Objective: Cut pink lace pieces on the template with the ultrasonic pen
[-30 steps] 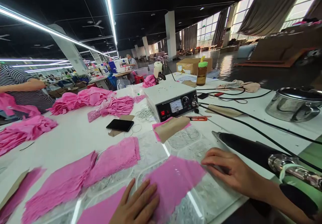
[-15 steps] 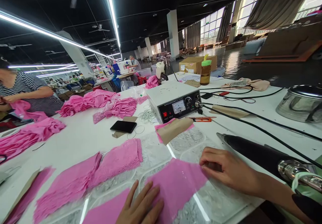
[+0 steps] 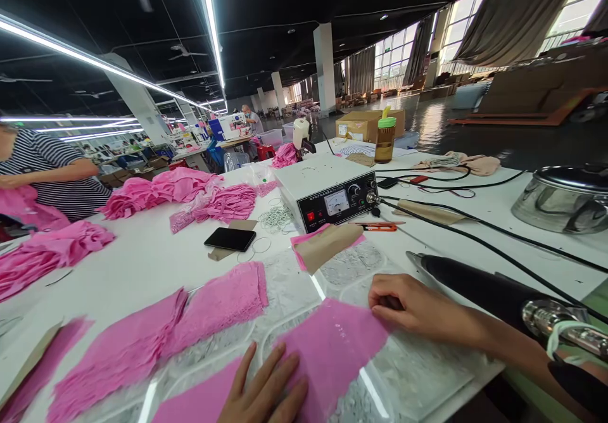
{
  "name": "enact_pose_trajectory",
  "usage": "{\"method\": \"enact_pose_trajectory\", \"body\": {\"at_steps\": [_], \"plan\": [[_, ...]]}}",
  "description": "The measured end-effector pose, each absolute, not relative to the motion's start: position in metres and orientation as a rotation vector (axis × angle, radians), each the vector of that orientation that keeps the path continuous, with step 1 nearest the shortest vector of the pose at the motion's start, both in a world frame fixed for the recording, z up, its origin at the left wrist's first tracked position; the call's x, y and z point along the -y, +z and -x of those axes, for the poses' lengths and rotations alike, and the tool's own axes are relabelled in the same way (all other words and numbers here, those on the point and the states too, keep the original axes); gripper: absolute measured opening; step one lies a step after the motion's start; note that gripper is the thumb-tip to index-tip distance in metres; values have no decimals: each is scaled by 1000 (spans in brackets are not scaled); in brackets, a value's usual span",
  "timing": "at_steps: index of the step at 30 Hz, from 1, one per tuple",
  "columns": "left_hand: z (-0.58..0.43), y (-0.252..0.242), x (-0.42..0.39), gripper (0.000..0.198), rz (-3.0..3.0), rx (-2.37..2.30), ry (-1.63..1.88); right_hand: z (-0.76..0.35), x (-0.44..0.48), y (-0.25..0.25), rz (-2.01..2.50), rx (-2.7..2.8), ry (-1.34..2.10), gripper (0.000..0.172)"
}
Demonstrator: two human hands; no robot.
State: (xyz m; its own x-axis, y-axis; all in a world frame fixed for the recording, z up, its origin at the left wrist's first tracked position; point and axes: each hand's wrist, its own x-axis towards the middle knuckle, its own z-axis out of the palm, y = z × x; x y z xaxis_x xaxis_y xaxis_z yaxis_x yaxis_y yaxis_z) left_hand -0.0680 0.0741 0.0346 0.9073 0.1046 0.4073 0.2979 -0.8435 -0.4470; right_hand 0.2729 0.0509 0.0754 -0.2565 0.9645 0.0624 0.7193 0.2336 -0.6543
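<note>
1. Comparing with the frames of the last second, only slight change is noted: the right hand [image 3: 408, 303] has been curled more tightly and drawn a little inward at the cloth's right corner. The pink cloth [image 3: 327, 340] is seen in nearly the same place, flat on the clear sheet [image 3: 422, 372].
2. Right fingers: bent, tips set at the cloth's edge. Whether the edge is pinched or merely touched cannot be told; the thumb side is partly hidden.
3. Left hand [image 3: 266, 388]: fingers spread and laid flat on the cloth's left part; nothing is gripped. Its position is practically unchanged.
4. Meaning, as judged: the cloth is being steadied on the left while its right corner is adjusted; no move off the sheet is observed.
5. Nearby: a second pink piece [image 3: 197, 394] is found just beside the left hand, and two pink stacks [image 3: 218, 303] are laid farther left. A folded brown piece [image 3: 330, 246] is placed just beyond the cloth, in front of the control box [image 3: 323, 176]. The phone [image 3: 230, 239] and the orange cutter [image 3: 380, 227] are kept clear of both hands.
6. In the way, as judged: the black tool [image 3: 470, 284] is positioned close along the right forearm, with the cable [image 3: 475, 234] stretched behind it; reach on that side may be narrowed.
</note>
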Motion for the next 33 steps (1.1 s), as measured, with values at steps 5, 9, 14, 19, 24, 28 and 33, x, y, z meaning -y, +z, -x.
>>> {"method": "enact_pose_trajectory", "body": {"at_steps": [5,9,14,19,24,28,33], "plan": [[70,34,-74,30,2530,265,-491,-271,-57,77,1557,2049,719,14],[70,35,-73,27,2520,258,-494,-271,-59,80,1559,2073,728,15],[70,38,-72,27,2535,270,-493,-272,-56,80,1576,2094,736,18],[67,44,-71,25,2565,292,-581,-270,-54,79,1580,2104,746,18],[59,49,-69,24,2529,295,-594,-261,-66,78,1579,2101,716,7],[59,47,-67,23,2525,300,-630,-248,-85,76,1551,2122,677,6],[67,36,-63,25,2523,340,-570,-238,-99,74,1514,2170,663,10]]}}
